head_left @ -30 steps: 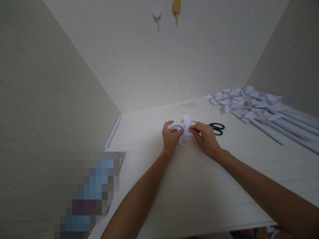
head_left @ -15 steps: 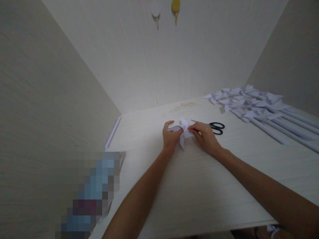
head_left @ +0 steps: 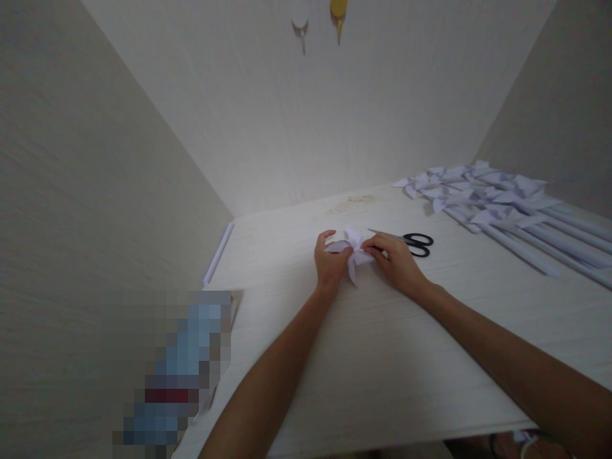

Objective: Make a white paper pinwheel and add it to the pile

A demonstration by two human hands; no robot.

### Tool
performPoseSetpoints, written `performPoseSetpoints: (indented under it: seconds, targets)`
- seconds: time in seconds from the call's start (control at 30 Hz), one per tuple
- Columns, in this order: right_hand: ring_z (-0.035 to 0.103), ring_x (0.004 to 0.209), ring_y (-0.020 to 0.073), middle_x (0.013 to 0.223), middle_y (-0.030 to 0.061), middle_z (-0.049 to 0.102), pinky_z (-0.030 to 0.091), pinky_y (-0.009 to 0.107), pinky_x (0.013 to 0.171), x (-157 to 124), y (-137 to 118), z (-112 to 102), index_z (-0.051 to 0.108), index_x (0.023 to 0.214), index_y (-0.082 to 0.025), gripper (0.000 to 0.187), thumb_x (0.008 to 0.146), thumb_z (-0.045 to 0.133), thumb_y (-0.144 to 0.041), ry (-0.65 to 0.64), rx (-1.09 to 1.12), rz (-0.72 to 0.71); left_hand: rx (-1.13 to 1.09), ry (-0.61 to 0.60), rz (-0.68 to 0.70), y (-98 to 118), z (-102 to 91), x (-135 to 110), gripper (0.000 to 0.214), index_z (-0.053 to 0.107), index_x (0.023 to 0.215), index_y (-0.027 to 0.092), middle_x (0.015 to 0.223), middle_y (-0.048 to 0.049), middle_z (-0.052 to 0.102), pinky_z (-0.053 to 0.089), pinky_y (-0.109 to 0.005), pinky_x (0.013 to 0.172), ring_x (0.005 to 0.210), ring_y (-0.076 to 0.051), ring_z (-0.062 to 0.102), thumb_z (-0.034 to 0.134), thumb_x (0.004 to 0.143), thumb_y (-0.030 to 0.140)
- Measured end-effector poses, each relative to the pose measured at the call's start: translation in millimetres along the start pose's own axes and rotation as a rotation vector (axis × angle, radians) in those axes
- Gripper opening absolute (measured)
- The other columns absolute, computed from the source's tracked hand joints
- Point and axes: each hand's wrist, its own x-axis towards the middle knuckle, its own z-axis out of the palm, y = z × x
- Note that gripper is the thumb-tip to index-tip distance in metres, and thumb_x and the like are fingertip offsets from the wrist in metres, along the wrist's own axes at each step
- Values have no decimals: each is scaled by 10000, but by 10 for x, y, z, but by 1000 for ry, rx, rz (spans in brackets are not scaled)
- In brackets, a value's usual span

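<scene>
A white paper pinwheel [head_left: 354, 238] with curled blades is held between my two hands, just above the table. My left hand [head_left: 329, 261] grips it from the left, thumb pressed near the centre and index finger curved up behind a blade. From the right, the fingertips of my right hand [head_left: 389, 258] pinch close to the pinwheel's middle. Whether a small fastener sits between those fingertips is too small to tell. Black-handled scissors [head_left: 418, 241] lie just behind my right hand, their blades partly covered by it.
Several finished-looking paper pinwheels on rolled paper sticks [head_left: 507, 204] lie piled at the back right. A single rolled paper stick [head_left: 218, 253] rests along the left edge of the white table [head_left: 382, 357]. A pixelated item [head_left: 191, 344] lies at the lower left. Walls enclose the back and sides.
Both hands keep nearly the same hold on the pinwheel, with only slight finger movement at its centre. The whole view has shifted a little.
</scene>
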Motion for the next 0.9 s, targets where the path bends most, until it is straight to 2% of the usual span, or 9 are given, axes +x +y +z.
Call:
performPoseSetpoints:
  seconds: [0.27,0.7,0.9]
  targets:
    - [523,656,155,697,33,581,410,295,602,-2,1,-6,592,737,-179,140,770,463,-136,-23,-5,-36,19,8,18,-19,0,2,407,487,900,164,640,33,496,388,-217,517,508,-82,463,566,510,84]
    - [502,628,161,671,55,537,403,269,582,-66,-145,54,583,751,-161,190,805,402,-145,-78,-263,-77,38,81,16,16,9,-8,405,490,912,160,582,41,482,372,-212,484,492,-92,463,550,521,70]
    - [509,658,184,684,81,555,402,283,610,-75,-151,52,583,756,-136,213,818,379,-140,-123,-380,-114,36,104,33,-6,6,-5,406,501,908,165,662,18,511,394,-223,516,526,-92,481,572,516,86]
